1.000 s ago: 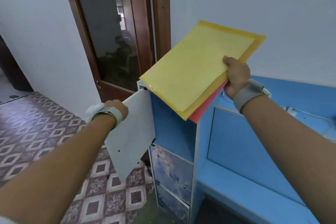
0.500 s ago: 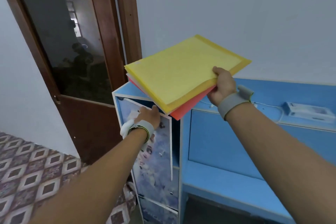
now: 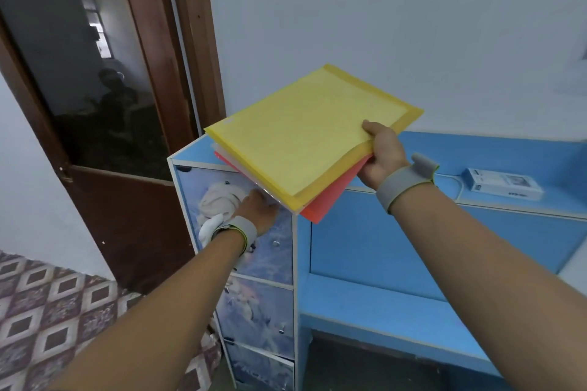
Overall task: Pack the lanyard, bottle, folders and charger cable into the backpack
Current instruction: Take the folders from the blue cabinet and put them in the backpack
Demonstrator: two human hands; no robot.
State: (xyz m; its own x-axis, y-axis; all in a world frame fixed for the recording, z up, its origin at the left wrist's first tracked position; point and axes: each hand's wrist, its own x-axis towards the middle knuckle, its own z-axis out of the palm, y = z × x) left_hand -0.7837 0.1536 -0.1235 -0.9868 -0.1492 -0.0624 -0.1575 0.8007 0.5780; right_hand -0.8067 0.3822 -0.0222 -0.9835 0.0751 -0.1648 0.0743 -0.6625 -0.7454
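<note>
While the right hand (image 3: pixel 382 154) grips a stack of folders (image 3: pixel 305 143) at its near right corner, thumb on top and fingers curled underneath, the stack hangs in the air above the top of a blue cabinet (image 3: pixel 190 152), tilted slightly down toward the person. Yellow folders lie on top, with a red one showing beneath at the lower edge. The left hand (image 3: pixel 257 208) is pressed flat, fingers extended, against the upper cabinet door (image 3: pixel 276 232), which carries a pale printed picture and sits flush with the cabinet front; it grasps nothing. Both wrists wear grey bands. To the right, on the blue tabletop (image 3: pixel 508 197), a small white box (image 3: pixel 502 187) rests beside a white cable (image 3: pixel 457 184). A brown door with a dark glass pane (image 3: pixel 95 89) stands to the left of the cabinet, above a patterned tile floor (image 3: pixel 57 311).
</note>
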